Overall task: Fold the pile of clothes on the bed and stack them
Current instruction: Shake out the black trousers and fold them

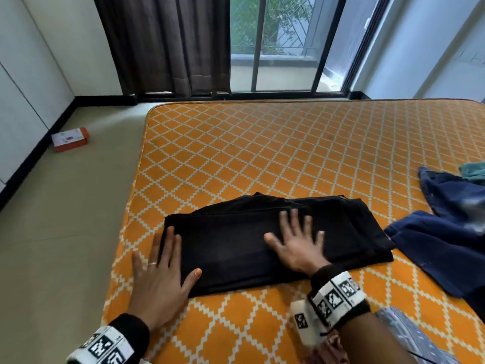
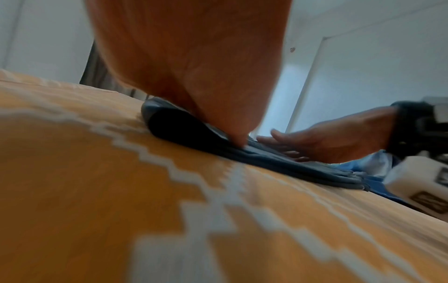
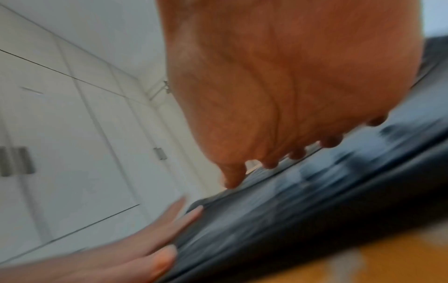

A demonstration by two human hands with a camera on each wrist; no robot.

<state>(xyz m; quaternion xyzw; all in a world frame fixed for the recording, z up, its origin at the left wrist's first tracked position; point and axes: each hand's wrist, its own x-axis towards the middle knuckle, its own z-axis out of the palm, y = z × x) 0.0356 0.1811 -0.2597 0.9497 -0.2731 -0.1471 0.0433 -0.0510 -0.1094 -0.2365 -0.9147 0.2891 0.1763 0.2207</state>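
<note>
The left hand (image 1: 160,279) lies flat, fingers straight, at the left edge of the folded black trousers (image 1: 236,245). The right hand (image 1: 296,245) presses the trousers' middle, fingers spread flat. Right of those fingers — rumpled blue clothes (image 1: 441,245) on the bed (image 1: 262,153), orange with a white lattice.

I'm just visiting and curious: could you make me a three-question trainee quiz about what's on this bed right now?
1. True or false: the right hand lies flat, fingers spread, on the folded black garment.
2. Where is the left hand? A) at the garment's left edge B) on the blue clothes C) raised in the air
3. Fill in: the orange mattress has a white ____ pattern.

Key: 1 true; 2 A; 3 diamond.
</note>
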